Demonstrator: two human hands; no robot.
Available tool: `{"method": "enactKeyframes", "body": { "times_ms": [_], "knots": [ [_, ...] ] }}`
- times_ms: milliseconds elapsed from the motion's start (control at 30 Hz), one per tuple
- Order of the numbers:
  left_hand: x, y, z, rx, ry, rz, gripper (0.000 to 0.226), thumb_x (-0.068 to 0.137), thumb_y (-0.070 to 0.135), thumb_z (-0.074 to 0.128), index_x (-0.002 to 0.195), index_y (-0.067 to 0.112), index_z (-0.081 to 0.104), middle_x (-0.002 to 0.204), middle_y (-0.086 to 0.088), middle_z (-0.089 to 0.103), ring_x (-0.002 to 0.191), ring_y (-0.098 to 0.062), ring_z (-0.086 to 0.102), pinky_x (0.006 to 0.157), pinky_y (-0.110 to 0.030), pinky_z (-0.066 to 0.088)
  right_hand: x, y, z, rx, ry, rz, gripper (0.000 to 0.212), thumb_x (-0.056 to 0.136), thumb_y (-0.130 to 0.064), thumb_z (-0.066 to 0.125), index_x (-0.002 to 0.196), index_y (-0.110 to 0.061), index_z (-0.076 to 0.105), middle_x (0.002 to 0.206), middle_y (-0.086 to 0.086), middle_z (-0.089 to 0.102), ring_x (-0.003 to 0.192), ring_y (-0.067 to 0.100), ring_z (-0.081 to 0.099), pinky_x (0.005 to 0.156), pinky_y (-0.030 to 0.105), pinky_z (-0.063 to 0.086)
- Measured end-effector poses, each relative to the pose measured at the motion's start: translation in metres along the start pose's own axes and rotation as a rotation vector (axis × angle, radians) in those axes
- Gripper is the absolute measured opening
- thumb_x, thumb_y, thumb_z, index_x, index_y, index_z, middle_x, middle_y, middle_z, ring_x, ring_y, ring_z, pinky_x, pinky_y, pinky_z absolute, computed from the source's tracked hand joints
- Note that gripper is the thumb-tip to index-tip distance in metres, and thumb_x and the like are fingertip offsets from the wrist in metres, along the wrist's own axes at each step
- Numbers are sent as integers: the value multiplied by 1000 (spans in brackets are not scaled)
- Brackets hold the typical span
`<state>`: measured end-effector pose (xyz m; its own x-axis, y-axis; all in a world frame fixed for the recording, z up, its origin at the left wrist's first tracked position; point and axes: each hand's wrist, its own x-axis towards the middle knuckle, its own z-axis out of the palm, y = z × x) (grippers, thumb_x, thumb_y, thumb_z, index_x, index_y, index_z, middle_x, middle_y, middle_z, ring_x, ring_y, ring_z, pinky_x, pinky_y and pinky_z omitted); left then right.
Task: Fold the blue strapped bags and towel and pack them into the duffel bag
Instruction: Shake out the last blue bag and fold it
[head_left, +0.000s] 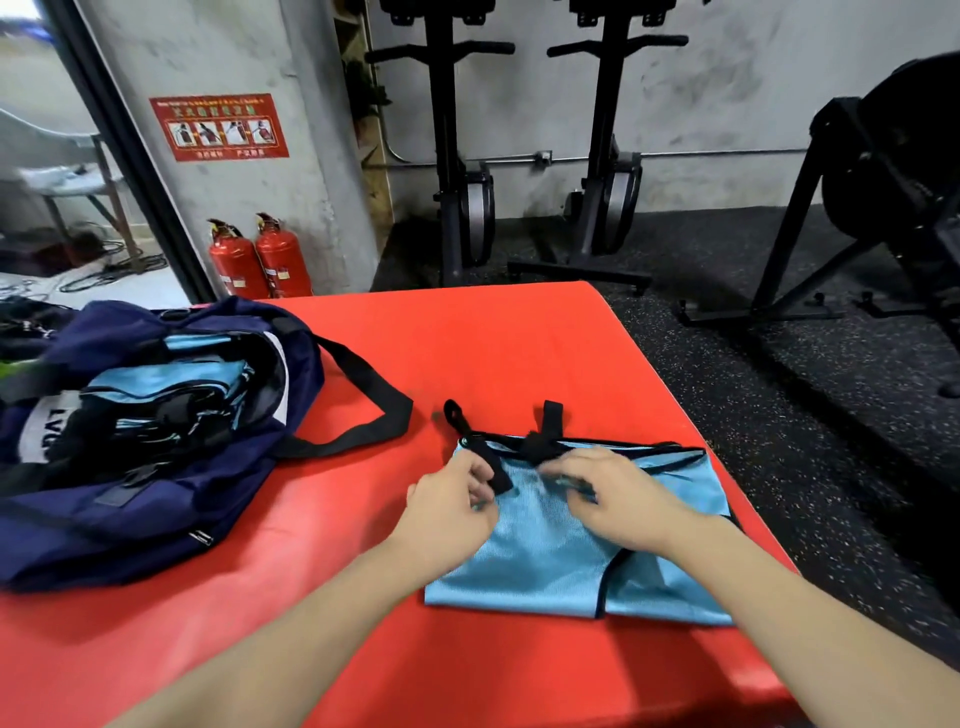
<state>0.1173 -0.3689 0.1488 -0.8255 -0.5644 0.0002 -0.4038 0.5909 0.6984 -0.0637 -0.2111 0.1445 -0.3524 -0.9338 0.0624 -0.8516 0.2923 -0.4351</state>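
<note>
A light blue mesh bag (561, 566) with black straps lies flat on the red mat (493, 353), to the right of centre. My left hand (447, 514) pinches a black strap (493, 475) at the bag's upper left corner. Over the bag's top middle, my right hand (608, 493) rests on the fabric with curled fingers; whether it grips anything is blurred. The navy duffel bag (130, 509) stands open at the left, with folded blue items (166, 379) and black straps inside. Its black carry strap (363, 415) trails onto the mat.
Two red fire extinguishers (260, 260) stand against the pillar behind the mat. Black exercise machines (608, 156) line the back wall, and another one (883, 208) stands at the right. The mat's right edge drops to the dark speckled floor (779, 415).
</note>
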Motion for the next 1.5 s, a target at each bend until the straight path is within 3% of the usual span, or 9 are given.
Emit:
{"method": "enactKeyframes", "body": {
  "times_ms": [167,333,467,600,700,833,1033,1233,1500],
  "knots": [
    [7,14,5,-737,47,-68,47,89,-13,57,116,24,50,126,-5,59,108,-16,66,82,-22,50,5,-2,2,130,95,41,69,91,-10,51,151,-39,34,139,-12,49,103,-16,44,97,24,38],
    [15,24,11,-830,117,65,54,88,-18,51,122,24,46,135,0,47,130,-13,53,99,-23,48,18,7,4,33,94,61,63,92,-23,53,152,-31,35,154,-8,42,143,15,33,116,44,30],
    [30,15,15,-619,175,229,50,76,-14,60,110,23,56,132,9,49,138,-13,45,116,-32,37,27,4,8,-113,11,104,60,97,-35,53,153,-32,32,158,-13,35,146,14,27,115,39,21],
    [47,-10,10,-77,166,243,33,87,9,68,118,20,63,154,9,30,140,-4,34,112,-6,17,31,3,10,-137,6,119,60,97,-43,49,153,-33,31,159,-13,33,145,16,26,115,41,21],
    [54,-27,11,116,107,119,60,97,41,60,149,20,41,162,1,24,151,-19,17,123,-30,15,31,5,9,-147,-9,113,60,98,-48,46,154,-34,29,159,-14,31,146,16,25,116,43,21],
    [56,-28,12,313,122,-6,69,97,62,44,155,29,28,160,4,23,148,-22,12,120,-48,12,31,6,10,-146,-26,117,61,98,-50,46,154,-35,28,160,-14,30,146,17,24,117,42,19],
    [51,-23,10,373,107,-31,73,94,69,40,155,31,26,160,-2,17,147,-26,10,119,-51,11,30,7,11,-156,-35,112,63,97,-54,43,155,-36,26,162,-13,26,148,16,20,117,44,16],
    [16,9,14,388,228,78,64,96,49,53,152,26,33,160,-5,17,145,-26,15,115,-45,20,20,13,5,-228,-14,64,81,80,-73,19,152,-39,33,161,-17,26,150,13,16,119,45,10],
    [-45,26,64,511,82,12,62,83,64,41,128,26,60,143,-17,50,129,-41,49,111,-53,30,1,23,8,-153,285,-182,26,89,-38,52,103,-23,69,106,-10,64,100,13,56,91,35,47]
  ]
}}
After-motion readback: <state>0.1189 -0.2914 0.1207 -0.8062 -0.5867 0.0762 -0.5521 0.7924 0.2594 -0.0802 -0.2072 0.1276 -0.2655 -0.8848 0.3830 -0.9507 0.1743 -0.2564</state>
